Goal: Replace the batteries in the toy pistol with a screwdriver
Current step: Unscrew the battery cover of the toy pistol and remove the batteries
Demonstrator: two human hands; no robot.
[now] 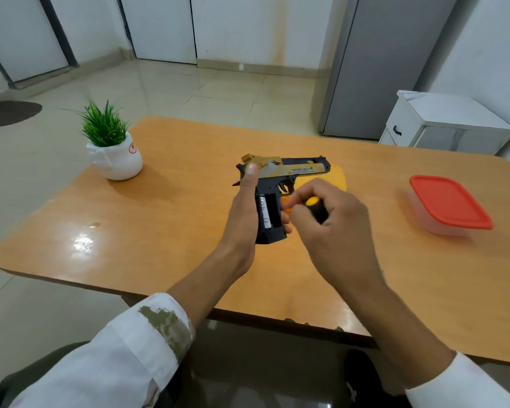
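A black and gold toy pistol (295, 169) is held above the middle of the table, barrel pointing right. My left hand (243, 213) grips its handle from the left, thumb up by the slide. The battery compartment in the grip is open, and a white battery (265, 212) shows inside. My right hand (333, 228) is closed around a screwdriver (317, 209) with a black and orange handle, just right of the grip. Its tip is hidden by my fingers. A yellow object (337, 178) lies on the table behind my right hand.
The wooden table (165, 219) has a potted green plant (114, 148) in a white pot at the far left. A clear plastic box with a red lid (449, 203) stands at the right. A white cabinet (445, 125) sits beyond the table.
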